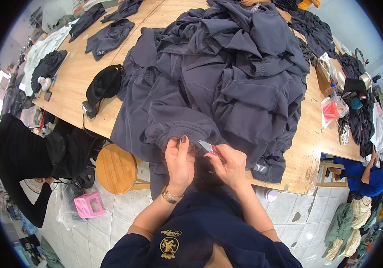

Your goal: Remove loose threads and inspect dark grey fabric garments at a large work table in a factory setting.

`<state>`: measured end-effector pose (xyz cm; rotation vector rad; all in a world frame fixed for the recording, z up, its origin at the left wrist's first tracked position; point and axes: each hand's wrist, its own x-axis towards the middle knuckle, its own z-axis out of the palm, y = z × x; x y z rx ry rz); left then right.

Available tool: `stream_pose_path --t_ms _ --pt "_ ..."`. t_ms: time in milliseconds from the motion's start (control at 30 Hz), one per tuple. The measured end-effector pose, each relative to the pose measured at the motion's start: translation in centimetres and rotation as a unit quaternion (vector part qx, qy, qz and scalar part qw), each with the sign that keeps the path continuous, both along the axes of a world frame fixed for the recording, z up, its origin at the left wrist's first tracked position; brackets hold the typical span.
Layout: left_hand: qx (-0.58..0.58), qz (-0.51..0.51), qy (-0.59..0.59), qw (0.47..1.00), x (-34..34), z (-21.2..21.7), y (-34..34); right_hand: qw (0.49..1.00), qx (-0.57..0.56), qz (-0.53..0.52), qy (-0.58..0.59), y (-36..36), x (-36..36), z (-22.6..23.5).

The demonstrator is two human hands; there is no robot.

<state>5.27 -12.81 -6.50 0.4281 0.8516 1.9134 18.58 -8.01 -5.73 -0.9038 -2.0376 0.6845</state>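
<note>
Forearms, mine, reach forward over my navy shirt. My hands are just beside each other, not touching. The left hand pinches the gathered edge of a dark grey garment, probably to keep the fabric steady and in view. The right hand is closed round red-handled snips, angled toward that edge, seemingly so the tip can get in close. My fingers cover much of the handles; whether the blades are parted, I cannot tell.

The garment lies at the near side of a big heap of similar clothing on a wooden surface; folds hide where one piece ends and another begins. Left of the heap sits a black object, perhaps a cap, hard to make out. Toward the rims, a person in black on the left and one in blue on the right are only partly visible. At the far side, another person's hand is cropped by the top edge.
</note>
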Motion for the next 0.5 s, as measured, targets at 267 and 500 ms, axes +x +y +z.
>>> stream_pose_path --t_ms 267,500 --pt "0.004 0.004 -0.024 1.0 0.19 0.12 -0.09 1.0 0.01 -0.007 -0.01 0.08 0.14 0.31" --pt "-0.001 0.008 -0.029 1.0 0.19 0.61 0.14 0.998 0.056 -0.005 -0.029 0.12 0.19 0.23"
